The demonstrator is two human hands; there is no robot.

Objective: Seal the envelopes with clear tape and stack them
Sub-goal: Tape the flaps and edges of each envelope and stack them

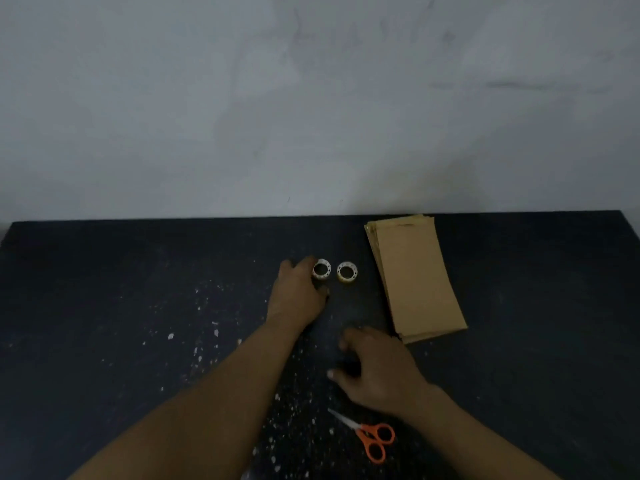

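Note:
A stack of brown envelopes (pixel 414 277) lies at the back right of the dark table (pixel 121 289). Two small rolls of clear tape stand side by side left of it: a white-cored roll (pixel 321 269) and a yellowish roll (pixel 347 271). My left hand (pixel 298 292) reaches forward and its curled fingers grip the white-cored roll from the left. My right hand (pixel 374 368) hovers low over the table in front of the envelopes, fingers loosely curled, holding nothing.
Orange-handled scissors (pixel 369 438) lie near the table's front edge, under my right forearm. White specks are scattered over the table's middle. A pale wall (pixel 311 98) rises right behind the table's far edge.

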